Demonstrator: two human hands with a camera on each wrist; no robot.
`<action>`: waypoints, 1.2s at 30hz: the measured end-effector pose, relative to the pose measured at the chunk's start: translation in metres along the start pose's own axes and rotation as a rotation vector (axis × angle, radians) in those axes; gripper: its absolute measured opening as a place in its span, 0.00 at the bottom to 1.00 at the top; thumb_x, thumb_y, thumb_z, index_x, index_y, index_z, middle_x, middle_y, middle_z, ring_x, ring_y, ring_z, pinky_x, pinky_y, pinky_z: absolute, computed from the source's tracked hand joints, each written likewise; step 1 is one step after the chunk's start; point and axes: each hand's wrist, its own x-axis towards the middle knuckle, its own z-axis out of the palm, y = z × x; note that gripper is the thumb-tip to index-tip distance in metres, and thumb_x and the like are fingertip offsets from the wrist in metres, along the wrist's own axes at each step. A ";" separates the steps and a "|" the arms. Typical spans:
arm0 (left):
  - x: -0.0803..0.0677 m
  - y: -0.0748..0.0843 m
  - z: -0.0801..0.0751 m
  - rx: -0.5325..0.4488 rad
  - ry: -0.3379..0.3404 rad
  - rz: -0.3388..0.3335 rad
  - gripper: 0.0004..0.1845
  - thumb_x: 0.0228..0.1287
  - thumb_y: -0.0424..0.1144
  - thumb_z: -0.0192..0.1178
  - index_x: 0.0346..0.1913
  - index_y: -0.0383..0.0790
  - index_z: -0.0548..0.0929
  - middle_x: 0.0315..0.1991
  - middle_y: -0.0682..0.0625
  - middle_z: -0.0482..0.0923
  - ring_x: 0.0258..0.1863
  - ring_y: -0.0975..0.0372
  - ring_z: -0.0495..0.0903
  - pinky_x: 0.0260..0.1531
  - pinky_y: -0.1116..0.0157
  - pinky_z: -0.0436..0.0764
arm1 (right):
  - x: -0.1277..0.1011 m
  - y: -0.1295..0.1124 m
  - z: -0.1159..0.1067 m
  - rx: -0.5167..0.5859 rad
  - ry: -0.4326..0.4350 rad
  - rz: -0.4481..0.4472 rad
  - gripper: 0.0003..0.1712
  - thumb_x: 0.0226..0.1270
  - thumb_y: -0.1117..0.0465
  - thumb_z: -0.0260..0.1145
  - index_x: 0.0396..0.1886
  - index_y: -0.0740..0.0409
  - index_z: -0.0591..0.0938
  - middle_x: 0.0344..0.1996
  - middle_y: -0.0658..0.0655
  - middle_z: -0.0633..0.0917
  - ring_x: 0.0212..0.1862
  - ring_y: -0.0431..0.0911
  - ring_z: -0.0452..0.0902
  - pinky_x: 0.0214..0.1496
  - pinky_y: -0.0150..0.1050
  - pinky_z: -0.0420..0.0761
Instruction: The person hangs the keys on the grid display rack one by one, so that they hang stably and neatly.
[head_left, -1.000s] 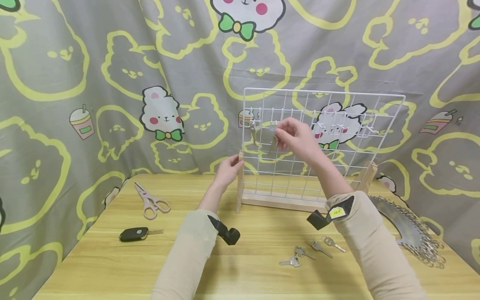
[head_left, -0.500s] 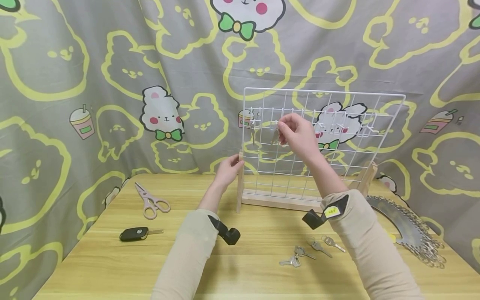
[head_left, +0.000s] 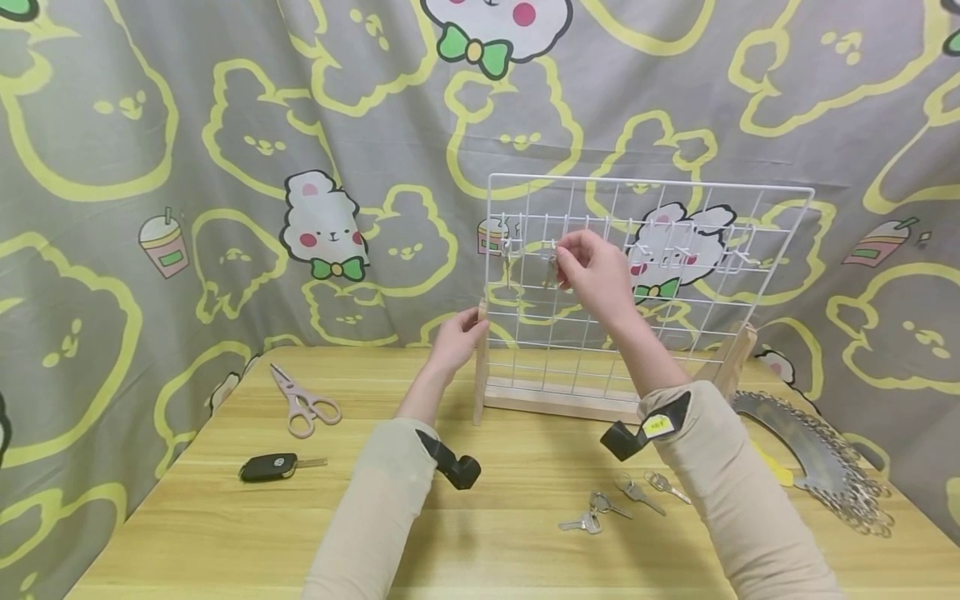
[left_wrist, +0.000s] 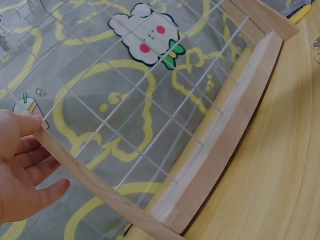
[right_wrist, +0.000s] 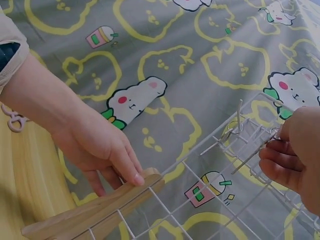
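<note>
A white wire grid rack point(head_left: 645, 182) stands on a wooden base point(head_left: 555, 402). My left hand point(head_left: 455, 342) holds the top of its left wooden post point(left_wrist: 100, 186), thumb on one side and fingers on the other in the right wrist view. High in front of the grid, my right hand point(head_left: 600, 271) pinches a key point(right_wrist: 245, 162) by its ring end, right at one of the white hooks. The fingers partly cover this hook and the key's top. Farther left, another key point(head_left: 507, 273) hangs from a hook. Several hooks to the right carry nothing.
Several loose keys with rings point(head_left: 580, 523) lie on the table below the right forearm. At the right is a curved metal plate point(head_left: 806, 450) fringed with rings, beside a yellow piece point(head_left: 780, 473). Pink scissors point(head_left: 302, 408) and a black car key point(head_left: 270, 467) lie left.
My right hand has shifted slightly right, keeping the key at the hook; less of the key shows beside the fingers. My left hand stays on the post.
</note>
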 end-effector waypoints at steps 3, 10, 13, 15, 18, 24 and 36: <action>0.000 0.000 0.000 0.003 0.003 -0.002 0.26 0.69 0.38 0.52 0.66 0.33 0.64 0.63 0.41 0.66 0.62 0.52 0.66 0.61 0.59 0.68 | -0.002 0.003 0.001 0.015 -0.012 0.012 0.08 0.66 0.66 0.58 0.39 0.70 0.78 0.26 0.63 0.81 0.23 0.42 0.77 0.25 0.28 0.80; 0.000 0.000 0.000 0.010 0.004 -0.001 0.26 0.69 0.37 0.52 0.66 0.33 0.63 0.64 0.41 0.66 0.62 0.52 0.66 0.61 0.59 0.68 | -0.010 0.016 0.004 0.027 -0.061 0.052 0.07 0.66 0.66 0.57 0.38 0.68 0.77 0.26 0.63 0.81 0.23 0.41 0.76 0.26 0.31 0.81; 0.000 0.000 0.000 0.008 0.004 0.000 0.25 0.69 0.36 0.51 0.66 0.33 0.64 0.63 0.41 0.66 0.62 0.52 0.66 0.61 0.58 0.67 | -0.015 0.022 0.003 0.009 -0.078 0.070 0.08 0.66 0.65 0.57 0.38 0.67 0.77 0.26 0.62 0.81 0.23 0.42 0.77 0.26 0.32 0.81; 0.000 0.000 0.000 0.004 0.003 0.000 0.25 0.69 0.36 0.51 0.66 0.33 0.64 0.63 0.41 0.66 0.62 0.52 0.66 0.61 0.58 0.67 | -0.019 0.026 0.002 0.003 -0.087 0.078 0.07 0.66 0.65 0.57 0.38 0.66 0.77 0.25 0.61 0.81 0.23 0.43 0.77 0.27 0.33 0.81; 0.000 0.001 0.000 0.002 0.002 0.001 0.25 0.69 0.37 0.52 0.66 0.33 0.64 0.63 0.40 0.66 0.62 0.52 0.66 0.61 0.58 0.67 | -0.026 0.033 0.001 -0.008 -0.103 0.092 0.08 0.66 0.65 0.59 0.39 0.66 0.78 0.26 0.62 0.82 0.24 0.42 0.77 0.27 0.32 0.81; 0.000 0.002 -0.001 0.001 0.005 -0.001 0.25 0.69 0.36 0.52 0.66 0.33 0.64 0.64 0.40 0.66 0.62 0.51 0.66 0.62 0.58 0.67 | -0.047 0.050 -0.004 -0.003 -0.161 0.135 0.08 0.65 0.65 0.60 0.39 0.66 0.78 0.26 0.61 0.82 0.25 0.44 0.77 0.29 0.34 0.81; -0.004 0.005 0.000 -0.004 -0.003 -0.001 0.25 0.69 0.36 0.51 0.66 0.32 0.64 0.63 0.40 0.66 0.62 0.51 0.66 0.62 0.58 0.66 | -0.107 0.084 -0.021 0.067 -0.286 0.208 0.11 0.62 0.70 0.61 0.41 0.75 0.76 0.29 0.60 0.82 0.29 0.49 0.79 0.31 0.36 0.83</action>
